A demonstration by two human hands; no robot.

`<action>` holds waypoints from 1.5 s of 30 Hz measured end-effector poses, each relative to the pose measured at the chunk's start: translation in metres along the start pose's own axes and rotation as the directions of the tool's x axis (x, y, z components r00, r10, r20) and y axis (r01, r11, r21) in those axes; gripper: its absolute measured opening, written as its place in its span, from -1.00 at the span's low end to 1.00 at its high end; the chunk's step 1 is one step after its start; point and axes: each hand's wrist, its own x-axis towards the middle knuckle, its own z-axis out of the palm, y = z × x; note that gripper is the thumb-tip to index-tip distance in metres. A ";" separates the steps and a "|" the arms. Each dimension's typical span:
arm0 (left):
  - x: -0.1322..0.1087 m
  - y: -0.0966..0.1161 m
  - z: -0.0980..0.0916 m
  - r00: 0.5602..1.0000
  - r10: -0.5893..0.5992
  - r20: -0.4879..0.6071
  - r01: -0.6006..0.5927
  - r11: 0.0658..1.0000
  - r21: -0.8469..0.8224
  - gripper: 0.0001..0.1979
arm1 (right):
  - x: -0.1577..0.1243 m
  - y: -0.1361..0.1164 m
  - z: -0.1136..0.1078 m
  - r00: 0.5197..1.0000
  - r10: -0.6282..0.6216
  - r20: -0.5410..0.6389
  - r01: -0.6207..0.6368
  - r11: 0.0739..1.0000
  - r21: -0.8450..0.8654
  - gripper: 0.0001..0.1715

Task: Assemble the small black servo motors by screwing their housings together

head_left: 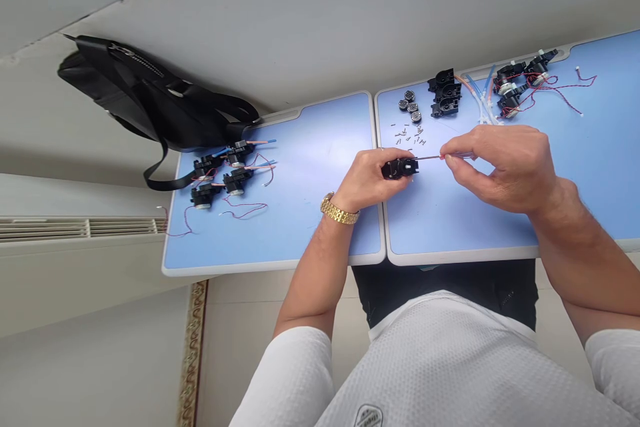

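**A:** Fingers of the right hand (463, 155) are pinched narrow on a thin screwdriver (430, 158), and the fingers of the left hand (386, 159) are wrapped tight around a small black plastic housing (403, 169). Where's that housing sitting, exactly?

**B:** Right by the seam between the two blue desks (383, 240), just to its right. Can't tell if it's resting on the desk or held clear of it. The screwdriver tip looks to be right up against its side.

**A:** What's laid out around the seam?

**B:** Biggest first: a black bag (160, 97) well left of it, then wired black motor units (220, 173) left of it and more (515, 83) far off to the right. Just right of it there's a cluster of bare black housings (444, 93), then some round metal motors (411, 105) and tiny screws (407, 137).

**A:** How would you hold that housing?

**B:** I'd guess it's light and stiff, but small enough to slip. I'd grip the body, same as that left hand's doing.
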 end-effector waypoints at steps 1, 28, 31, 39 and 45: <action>0.000 0.000 0.000 1.000 -0.004 0.001 0.004 1.000 -0.002 -0.67 | 0.000 0.000 0.000 1.000 0.009 0.009 -0.009 1.000 0.003 -0.79; 0.002 0.003 -0.001 0.997 -0.077 0.021 0.079 0.990 -0.118 -0.69 | -0.003 0.005 -0.001 0.962 0.263 0.076 -0.264 0.964 0.013 -0.59; 0.002 0.004 -0.001 0.997 -0.073 0.023 0.075 0.990 -0.123 -0.68 | -0.001 -0.001 -0.002 0.959 0.274 0.078 -0.280 0.956 0.085 -0.77; 0.002 0.003 0.000 0.998 -0.065 0.021 0.067 0.991 -0.113 -0.68 | -0.006 0.010 0.000 0.968 0.248 0.025 -0.246 0.967 -0.058 -0.55; 0.002 0.002 0.000 0.997 -0.080 0.021 0.082 0.992 -0.096 -0.69 | -0.005 0.011 -0.004 0.958 0.269 0.101 -0.265 0.963 -0.050 -0.49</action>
